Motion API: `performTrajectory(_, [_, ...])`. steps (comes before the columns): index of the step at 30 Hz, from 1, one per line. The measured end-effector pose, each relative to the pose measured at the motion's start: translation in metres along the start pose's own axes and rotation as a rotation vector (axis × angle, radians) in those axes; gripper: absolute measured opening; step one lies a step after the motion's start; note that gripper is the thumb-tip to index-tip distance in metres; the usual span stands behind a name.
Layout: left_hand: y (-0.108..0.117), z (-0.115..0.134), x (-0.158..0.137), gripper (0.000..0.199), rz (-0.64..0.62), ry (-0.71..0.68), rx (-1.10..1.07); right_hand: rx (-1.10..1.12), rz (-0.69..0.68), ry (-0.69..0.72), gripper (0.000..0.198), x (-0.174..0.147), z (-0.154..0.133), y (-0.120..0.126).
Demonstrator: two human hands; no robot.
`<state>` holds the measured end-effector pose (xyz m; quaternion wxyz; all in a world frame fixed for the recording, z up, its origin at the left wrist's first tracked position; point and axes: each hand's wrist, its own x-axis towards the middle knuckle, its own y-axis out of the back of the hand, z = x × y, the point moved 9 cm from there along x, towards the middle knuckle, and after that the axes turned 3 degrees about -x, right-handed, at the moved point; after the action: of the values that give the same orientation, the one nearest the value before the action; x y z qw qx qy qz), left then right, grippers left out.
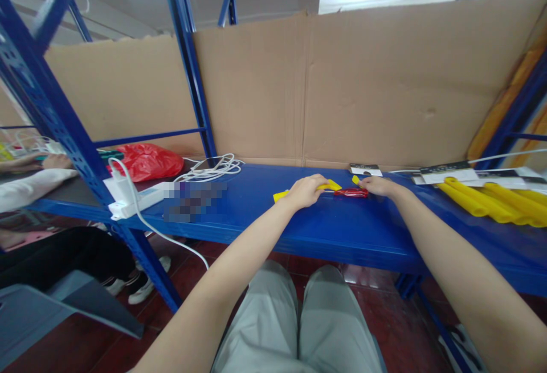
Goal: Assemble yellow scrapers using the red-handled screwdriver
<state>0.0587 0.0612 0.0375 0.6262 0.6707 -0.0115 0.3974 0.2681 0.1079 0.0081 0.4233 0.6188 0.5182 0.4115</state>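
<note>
My left hand is closed, low over the blue shelf top, with the fingers on a yellow piece. Another bit of yellow shows at the other side of that hand; whether both are one piece is hidden. A screwdriver with a clear red handle lies between my hands, its thin shaft pointing left. Close to the handle's right end, my right hand pinches a small yellow piece, of which only the tip shows.
Several yellow rolled pieces with white-and-black cards lie at the right. A loose card is by the cardboard wall. At left are a white power strip, coiled cable, a red bag, a blue upright and a seated co-worker.
</note>
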Motion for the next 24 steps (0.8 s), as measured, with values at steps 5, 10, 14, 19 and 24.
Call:
performTrajectory(5, [-0.001, -0.002, 0.000, 0.033, 0.004, 0.000, 0.000, -0.027, 0.003, 0.026, 0.027, 0.004, 0.003, 0.000])
performTrajectory(10, [-0.002, -0.004, 0.001, 0.033, 0.017, -0.016, -0.008, -0.035, 0.174, 0.166, 0.023, 0.009, -0.009, 0.013])
performTrajectory(14, [-0.002, -0.004, 0.001, 0.030, 0.044, -0.034, -0.028, 0.196, 0.366, 0.407, 0.028, -0.005, -0.041, 0.032])
performTrajectory(19, [0.009, -0.008, -0.001, 0.039, 0.129, 0.047, -0.043, 0.425, 0.336, 0.597, 0.043, -0.031, -0.086, 0.036])
performTrajectory(24, [0.018, -0.016, -0.004, 0.039, 0.158, 0.175, -0.009, 0.356, 0.300, 0.692, 0.036, -0.054, -0.120, 0.026])
